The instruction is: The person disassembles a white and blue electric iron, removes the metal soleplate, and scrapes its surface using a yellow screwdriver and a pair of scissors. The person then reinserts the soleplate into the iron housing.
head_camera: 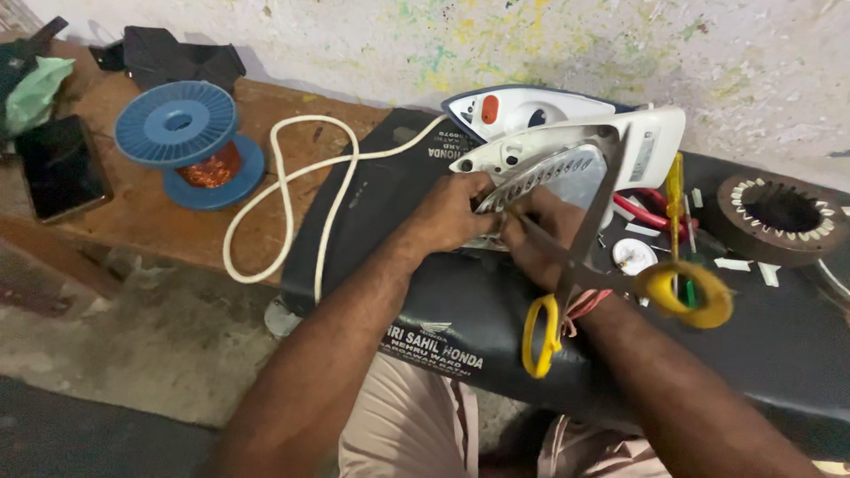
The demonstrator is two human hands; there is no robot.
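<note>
A white and dark blue clothes iron (567, 142) lies on its side on a black padded seat (425, 292), its metal soleplate facing me. My left hand (452, 212) presses on the soleplate's lower left edge, fingers curled around it. Beside it, my right hand (540, 239) touches the tip end of the soleplate. Open scissors with yellow handles (620, 283) stand between my right wrist and the iron; which fingers hold them is hidden. The iron's white cord (292, 186) loops to the left across the seat and bench.
A blue spool of copper wire (190, 146) and a dark phone (62, 168) rest on the wooden bench at left. A round motor stator (779, 217), a yellow-handled tool (676, 190) and small parts lie on the seat at right. A painted wall stands behind.
</note>
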